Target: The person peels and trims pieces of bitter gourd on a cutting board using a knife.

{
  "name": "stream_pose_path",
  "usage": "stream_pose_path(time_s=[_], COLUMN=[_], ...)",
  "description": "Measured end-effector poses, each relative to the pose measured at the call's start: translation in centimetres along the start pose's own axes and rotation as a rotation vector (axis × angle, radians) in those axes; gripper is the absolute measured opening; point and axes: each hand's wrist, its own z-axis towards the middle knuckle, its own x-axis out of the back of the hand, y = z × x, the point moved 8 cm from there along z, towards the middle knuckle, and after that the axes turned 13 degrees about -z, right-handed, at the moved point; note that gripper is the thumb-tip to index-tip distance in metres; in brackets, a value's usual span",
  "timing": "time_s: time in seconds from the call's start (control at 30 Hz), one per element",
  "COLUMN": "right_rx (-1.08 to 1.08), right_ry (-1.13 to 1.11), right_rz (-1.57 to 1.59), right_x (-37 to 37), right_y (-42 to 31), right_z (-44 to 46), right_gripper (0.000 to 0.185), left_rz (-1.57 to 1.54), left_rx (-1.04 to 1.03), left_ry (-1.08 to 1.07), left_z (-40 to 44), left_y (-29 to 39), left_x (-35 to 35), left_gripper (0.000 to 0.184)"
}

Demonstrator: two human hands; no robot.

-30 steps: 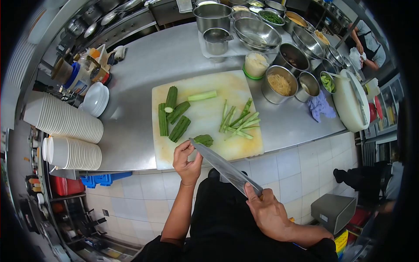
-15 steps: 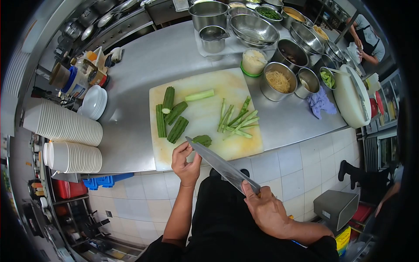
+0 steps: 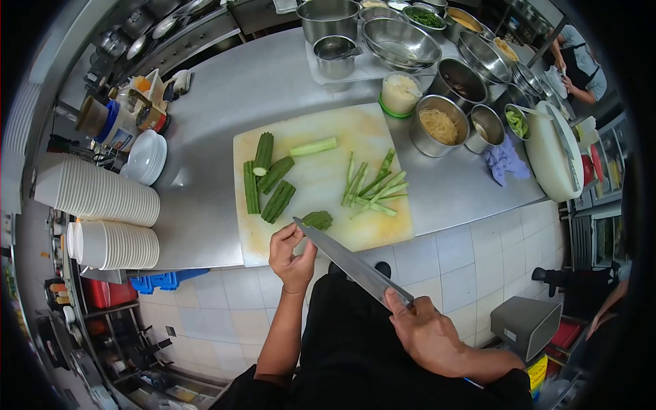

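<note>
My right hand (image 3: 427,331) is wrapped round the handle of a large kitchen knife (image 3: 352,263), its blade slanting up and left to the near edge of the white cutting board (image 3: 369,130). My left hand (image 3: 292,260) is closed beside the knife's tip, fingers curled towards the thumb; what they hold, if anything, is hidden. Just beyond the tip lies a dark green trimmed piece (image 3: 318,220). Several ridged green gourd pieces (image 3: 278,203) rest on the board's left side. A pale peeled length (image 3: 313,146) lies behind them, and thin green strips (image 3: 372,188) are scattered at the right.
Stacked white bowls (image 3: 99,198) and plates (image 3: 147,158) stand left on the steel counter (image 3: 205,102). Metal pots, including one of pale shreds (image 3: 439,126), a lidded tub (image 3: 401,94) and a purple cloth (image 3: 504,162) are right of the board. Another person (image 3: 577,68) stands far right.
The knife and my right hand have shifted very slightly right and down. My left hand stays by the tip, and the gourd pieces lie as before.
</note>
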Motion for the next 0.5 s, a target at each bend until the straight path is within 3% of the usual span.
stream_pose_path(time_s=[0.5], right_rx=[0.025], right_ry=[-0.017], right_rz=[0.031], right_x=[0.43], right_y=[0.48], right_z=[-0.31], right_gripper=[0.054], left_rz=[0.004], left_rx=[-0.016], left_ry=[0.072], left_z=[0.06], left_y=[0.23], left_x=[0.15], left_gripper=[0.03])
